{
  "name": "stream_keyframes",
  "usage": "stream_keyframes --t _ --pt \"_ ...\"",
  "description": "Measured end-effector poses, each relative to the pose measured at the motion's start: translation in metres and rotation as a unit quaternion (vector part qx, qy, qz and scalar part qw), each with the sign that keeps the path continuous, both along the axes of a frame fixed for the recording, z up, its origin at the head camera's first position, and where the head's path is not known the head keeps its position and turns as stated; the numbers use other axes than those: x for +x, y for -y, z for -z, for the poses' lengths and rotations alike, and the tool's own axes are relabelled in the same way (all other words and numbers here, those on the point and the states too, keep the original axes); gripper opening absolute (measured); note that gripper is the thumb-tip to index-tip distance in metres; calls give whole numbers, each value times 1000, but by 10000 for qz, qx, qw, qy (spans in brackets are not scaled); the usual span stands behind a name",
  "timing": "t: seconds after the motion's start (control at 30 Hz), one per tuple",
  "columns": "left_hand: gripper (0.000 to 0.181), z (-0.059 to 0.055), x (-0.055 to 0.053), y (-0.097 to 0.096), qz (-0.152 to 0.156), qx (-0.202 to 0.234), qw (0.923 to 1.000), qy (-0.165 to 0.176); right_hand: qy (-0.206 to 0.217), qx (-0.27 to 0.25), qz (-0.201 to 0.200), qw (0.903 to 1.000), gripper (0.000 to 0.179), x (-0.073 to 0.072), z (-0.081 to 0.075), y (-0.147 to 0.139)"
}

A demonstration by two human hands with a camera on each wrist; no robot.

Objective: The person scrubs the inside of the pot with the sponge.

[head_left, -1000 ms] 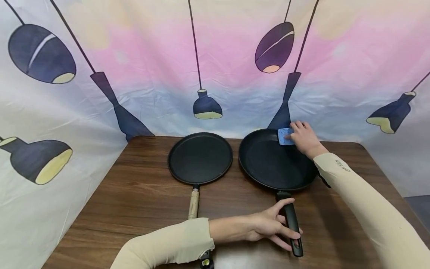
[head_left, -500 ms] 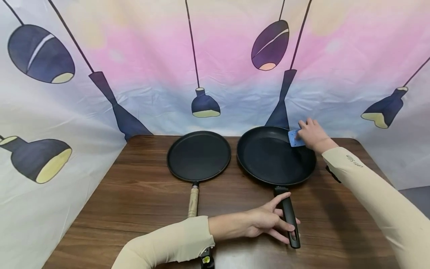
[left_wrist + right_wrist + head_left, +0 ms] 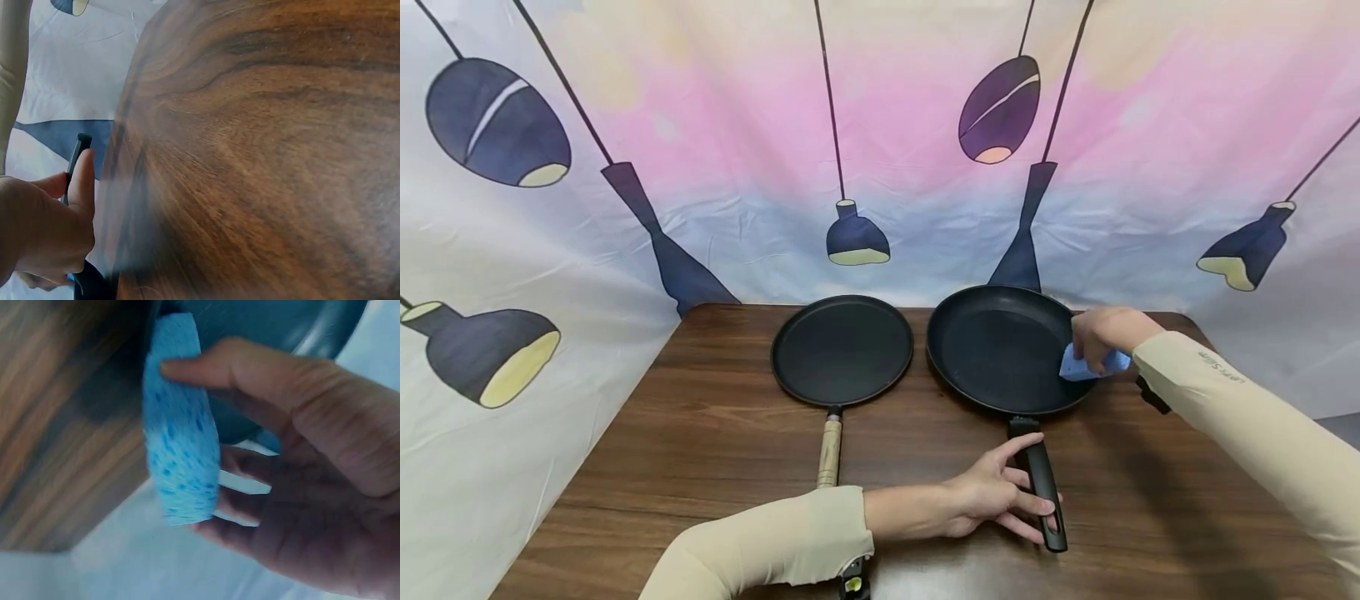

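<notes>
On the right of the head view lies a round black frying pan (image 3: 992, 350), its black handle (image 3: 1040, 471) pointing toward me. My left hand (image 3: 992, 493) holds that handle, some fingers passing beneath it; the left wrist view shows the same hand (image 3: 53, 225) on the handle. At the pan's right rim my right hand (image 3: 1105, 332) grips a blue sponge (image 3: 1077, 365). In the right wrist view the speckled sponge (image 3: 181, 437) is bent between thumb and fingers beside the pan wall. Where exactly the sponge touches the rim is partly hidden by the hand.
A flat black pan (image 3: 842, 350) with a wooden handle (image 3: 831, 450) lies to the left, my left sleeve (image 3: 775, 537) crossing near its handle end. The brown wooden table (image 3: 662, 450) ends at a fabric backdrop (image 3: 737, 150) printed with lamps.
My right hand has carried the sponge along the pan's rim from the far edge round to the right side, moving rightward then nearer. The left hand stays on the handle.
</notes>
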State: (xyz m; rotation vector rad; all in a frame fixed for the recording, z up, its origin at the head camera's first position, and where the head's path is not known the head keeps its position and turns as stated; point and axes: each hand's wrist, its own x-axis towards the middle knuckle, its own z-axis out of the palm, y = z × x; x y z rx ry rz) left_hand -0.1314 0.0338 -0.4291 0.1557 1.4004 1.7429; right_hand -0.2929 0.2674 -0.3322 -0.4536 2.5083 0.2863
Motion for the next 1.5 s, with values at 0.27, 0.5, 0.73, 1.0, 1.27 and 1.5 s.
stream_keyframes --t 0.27,0.5,0.73,1.0,1.27,1.5 --pt "89 1 -3 2 132 92 9998 108 1791 -570 480 9810 37 0 -2 13" --pt "88 1 -4 4 273 70 9996 84 2689 -1401 629 9508 29 -6 5 25" --pt "89 1 -7 4 371 117 9992 -7 3075 -2184 384 9254 24 -11 17 29" --pt "87 4 -6 4 453 172 9987 145 2855 -3111 585 9046 40 -15 37 41" --pt "84 9 -5 8 515 164 9982 275 2186 -3738 463 9002 58 -22 51 73" --pt "87 0 -10 4 577 64 9981 219 1374 -3861 829 9084 59 -39 54 96"
